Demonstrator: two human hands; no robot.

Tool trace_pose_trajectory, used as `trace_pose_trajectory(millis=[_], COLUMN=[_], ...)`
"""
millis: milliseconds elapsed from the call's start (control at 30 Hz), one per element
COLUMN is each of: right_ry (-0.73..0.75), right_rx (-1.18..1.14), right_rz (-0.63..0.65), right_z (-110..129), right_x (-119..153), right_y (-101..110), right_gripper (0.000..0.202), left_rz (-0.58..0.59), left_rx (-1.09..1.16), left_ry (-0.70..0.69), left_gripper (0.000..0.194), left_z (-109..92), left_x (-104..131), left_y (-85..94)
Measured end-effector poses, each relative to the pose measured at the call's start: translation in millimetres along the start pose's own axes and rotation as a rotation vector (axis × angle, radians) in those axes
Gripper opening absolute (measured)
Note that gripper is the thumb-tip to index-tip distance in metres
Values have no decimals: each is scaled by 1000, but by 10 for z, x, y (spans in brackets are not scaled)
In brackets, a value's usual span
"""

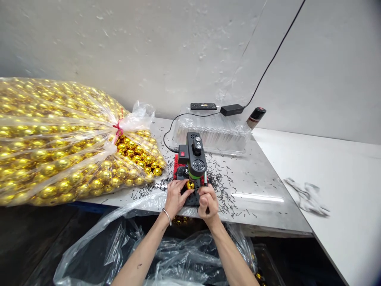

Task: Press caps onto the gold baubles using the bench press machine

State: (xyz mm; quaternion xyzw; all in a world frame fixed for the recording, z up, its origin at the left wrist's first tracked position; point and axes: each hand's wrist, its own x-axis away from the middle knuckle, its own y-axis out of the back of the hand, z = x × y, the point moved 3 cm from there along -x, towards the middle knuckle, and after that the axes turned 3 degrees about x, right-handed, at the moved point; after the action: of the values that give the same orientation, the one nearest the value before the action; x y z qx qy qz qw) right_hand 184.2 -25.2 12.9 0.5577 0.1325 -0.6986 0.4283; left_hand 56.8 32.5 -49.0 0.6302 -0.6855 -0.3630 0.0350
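Observation:
A small black bench drill press [196,157] with a red switch stands on the metal table, over a red and black base. Under its head is a shiny gold ball [190,185]. My left hand [176,194], with a bracelet at the wrist, pinches this ball between thumb and fingers. On the machine's right side, my right hand [208,201] is wrapped round the lever handle [205,178]. The drill tip is hidden by the machine's head. Dark curled shavings [222,186] lie scattered around the base.
A big clear bag of gold balls [59,147] lies at left, tied with red string. Behind the machine are a clear plastic tray [212,137], a power adapter [232,110], a remote control [203,106] and a bottle [256,117]. An open plastic bag [98,242] hangs below the edge. White gloves [308,197] lie right.

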Motion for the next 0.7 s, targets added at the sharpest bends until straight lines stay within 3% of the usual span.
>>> trace_pose_trajectory(millis=[167, 267, 400, 467, 600, 700], right_ry=[-198, -268, -247, -230, -214, -203], right_rx=[-52, -82, -82, -86, -93, -83], right_rz=[-45, -3, -2, -24, -49, -37], right_z=[207, 283, 281, 264, 253, 261], right_x=[-484, -707, -684, -604, -513, -509], right_y=[187, 252, 245, 214, 178, 180], right_gripper=[29, 29, 29, 30, 30, 29], left_rz=[-55, -70, 22, -35, -270, -259], left_rx=[34, 3, -101, -185, -414, -536], left_ry=[51, 3, -154, -183, -63, 97], left_gripper=[28, 31, 44, 44, 32, 24], left_z=[-54, -176, -311, -293, -67, 171], left_x=[7, 199, 545, 560, 108, -368], left_y=[35, 169, 366, 496, 904, 1196])
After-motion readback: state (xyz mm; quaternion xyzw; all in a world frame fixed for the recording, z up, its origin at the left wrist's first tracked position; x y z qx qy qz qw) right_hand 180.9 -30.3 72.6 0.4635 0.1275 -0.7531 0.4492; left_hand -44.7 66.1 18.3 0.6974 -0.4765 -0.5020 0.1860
